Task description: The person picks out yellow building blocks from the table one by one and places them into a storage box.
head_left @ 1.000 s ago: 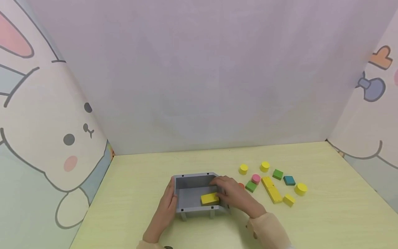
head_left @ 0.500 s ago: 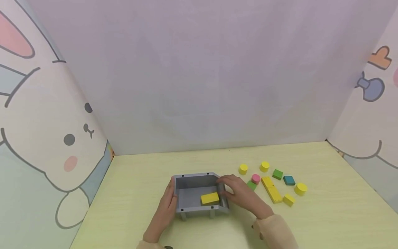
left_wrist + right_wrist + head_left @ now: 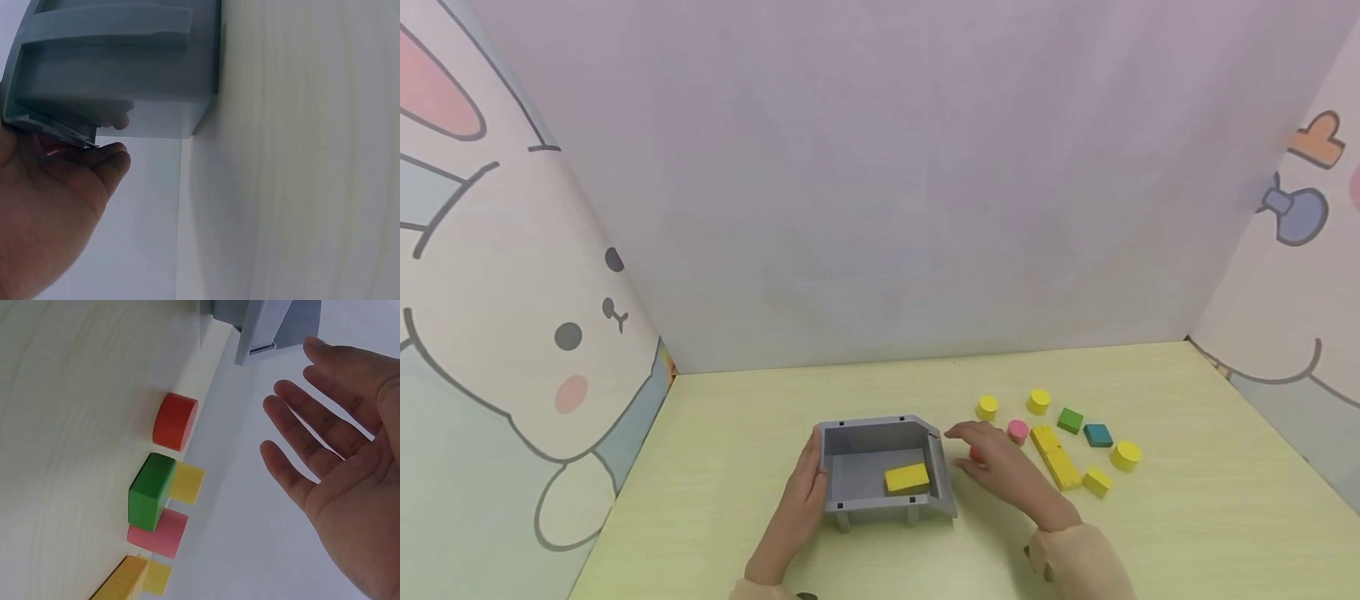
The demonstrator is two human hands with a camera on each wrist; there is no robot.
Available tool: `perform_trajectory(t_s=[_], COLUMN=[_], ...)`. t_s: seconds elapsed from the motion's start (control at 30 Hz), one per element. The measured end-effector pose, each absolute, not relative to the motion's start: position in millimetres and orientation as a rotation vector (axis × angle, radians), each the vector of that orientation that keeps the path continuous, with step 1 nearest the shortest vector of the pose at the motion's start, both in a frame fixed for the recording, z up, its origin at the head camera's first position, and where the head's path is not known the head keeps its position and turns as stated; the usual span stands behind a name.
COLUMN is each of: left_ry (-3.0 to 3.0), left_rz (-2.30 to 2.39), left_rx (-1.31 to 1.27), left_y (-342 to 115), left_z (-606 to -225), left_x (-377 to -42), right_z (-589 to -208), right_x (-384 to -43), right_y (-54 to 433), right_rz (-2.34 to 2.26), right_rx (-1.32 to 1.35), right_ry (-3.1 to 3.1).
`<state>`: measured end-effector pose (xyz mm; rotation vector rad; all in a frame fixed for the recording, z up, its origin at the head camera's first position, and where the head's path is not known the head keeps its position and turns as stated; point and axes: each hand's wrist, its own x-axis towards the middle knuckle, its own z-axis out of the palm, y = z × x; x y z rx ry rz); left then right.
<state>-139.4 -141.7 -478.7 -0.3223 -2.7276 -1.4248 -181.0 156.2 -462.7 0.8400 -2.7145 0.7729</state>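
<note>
The left hand (image 3: pixel 797 500) lies along the outside of one end wall of a gray bin (image 3: pixel 883 503), its fingers touching under the rim; whether they clasp it or only press, I cannot tell. The bin stands on the counter (image 3: pixel 715 467) between the two sets of fingers, and a yellow brick (image 3: pixel 906 479) lies on its floor, at the end nearer the right fingers and touched by neither hand. The right hand (image 3: pixel 1009 471) is released: its fingers are spread, slightly bent and hold nothing, just beside the bin's sloped end. Below those fingers a red cylinder (image 3: pixel 175 422) stands on the counter, well clear of them, with a green block (image 3: pixel 152 490) near it. Past the right fingers' far side are a pink cylinder (image 3: pixel 1018 432) and, farther off, two yellow cylinders (image 3: pixel 987 407). To the right of the right fingers lie a long yellow bar (image 3: pixel 1056 458), a small yellow block (image 3: pixel 1097 482), a teal block (image 3: pixel 1098 435), another green block (image 3: pixel 1071 420) and a third yellow cylinder (image 3: pixel 1126 456).
</note>
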Motion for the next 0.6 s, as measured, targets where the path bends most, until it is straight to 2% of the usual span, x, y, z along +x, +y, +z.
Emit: perform_trajectory(t_s=[0.6], left_ry=[-2.717], left_rz=[-1.425], left_rx=[-0.333], left_y=[-143], left_z=[-481], left_x=[-140], right_z=[-468], right_x=[-181], right_y=[181], right_rz=[0.759], right_rx=[0.681], right_ry=[-2.746])
